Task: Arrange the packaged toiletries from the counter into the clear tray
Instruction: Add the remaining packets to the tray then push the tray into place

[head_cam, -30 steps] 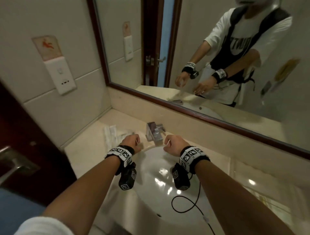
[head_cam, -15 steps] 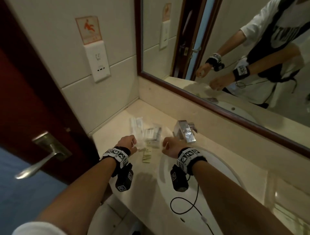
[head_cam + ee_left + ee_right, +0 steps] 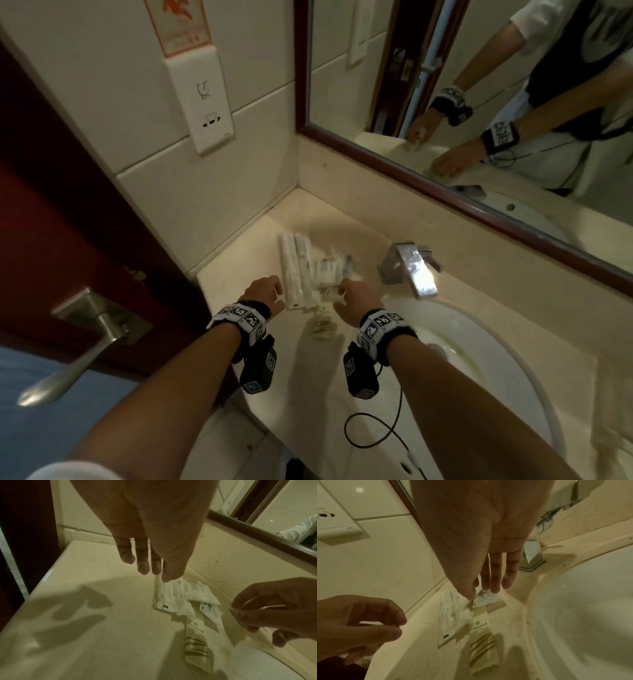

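Several white toiletry packets (image 3: 308, 274) lie in a loose pile on the beige counter (image 3: 236, 270), left of the faucet. Two long white ones (image 3: 291, 267) lie at the pile's left side. A cream packet with gold stripes (image 3: 322, 329) lies nearest me. My left hand (image 3: 265, 291) hovers at the near end of the long packets, fingers relaxed and holding nothing (image 3: 150, 566). My right hand (image 3: 352, 298) is over the pile's right side. Its thumb and fingers pinch a thin dark-edged packet (image 3: 237, 616). I cannot make out a clear tray in any view.
A chrome faucet (image 3: 409, 270) stands right of the packets, with the white basin (image 3: 479, 359) below it. A framed mirror (image 3: 479, 102) runs along the back wall. A dark door with a metal handle (image 3: 78, 342) is close on the left. A black cable (image 3: 376, 431) hangs from my right wrist.
My view swung left from the basin to the counter corner. Both hands moved left from the faucet to the packets, and their closed fists loosened.
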A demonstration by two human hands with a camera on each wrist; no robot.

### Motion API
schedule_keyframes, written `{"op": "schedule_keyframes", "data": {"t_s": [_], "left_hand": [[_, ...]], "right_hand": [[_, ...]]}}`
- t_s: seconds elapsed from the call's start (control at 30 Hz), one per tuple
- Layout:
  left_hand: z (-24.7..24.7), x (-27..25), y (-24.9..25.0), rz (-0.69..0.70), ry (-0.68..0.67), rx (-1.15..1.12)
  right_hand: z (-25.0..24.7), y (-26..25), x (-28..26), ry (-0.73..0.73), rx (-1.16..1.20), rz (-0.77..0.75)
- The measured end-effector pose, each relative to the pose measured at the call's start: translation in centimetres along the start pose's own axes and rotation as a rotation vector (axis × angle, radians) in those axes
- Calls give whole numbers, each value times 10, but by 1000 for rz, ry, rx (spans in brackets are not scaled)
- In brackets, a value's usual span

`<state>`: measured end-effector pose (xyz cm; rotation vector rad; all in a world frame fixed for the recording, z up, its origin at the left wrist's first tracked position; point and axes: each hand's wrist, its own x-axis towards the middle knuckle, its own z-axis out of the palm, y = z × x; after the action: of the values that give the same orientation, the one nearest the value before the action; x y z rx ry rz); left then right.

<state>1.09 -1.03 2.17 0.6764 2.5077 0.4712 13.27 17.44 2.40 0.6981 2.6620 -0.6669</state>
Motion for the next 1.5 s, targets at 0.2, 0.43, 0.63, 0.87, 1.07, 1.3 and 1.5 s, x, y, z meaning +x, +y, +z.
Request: {"op": "schedule_keyframes", "data": {"t_s": [0.2, 0.43, 0.63, 0.87, 1.07, 1.3, 1.5], "left_hand": [[4, 16, -11, -3, 6, -34], [2, 30, -27, -18, 20, -58], [6, 39, -30, -25, 4, -69], [15, 48, -22, -4, -21, -76], [16, 51, -30, -10, -25, -94], [14, 51, -50, -72, 6, -85], [11, 50, -57, -89, -9, -80]], "right_hand": [[4, -11, 34, 87, 107, 98], [16, -21, 63, 167, 159, 190], [19, -27, 69, 248, 86, 138], [23, -46, 81, 171, -89, -91], [31, -68, 96, -62, -107, -101], [44, -85, 102, -55, -38, -62], [44, -93, 103, -48, 50, -28]]}}
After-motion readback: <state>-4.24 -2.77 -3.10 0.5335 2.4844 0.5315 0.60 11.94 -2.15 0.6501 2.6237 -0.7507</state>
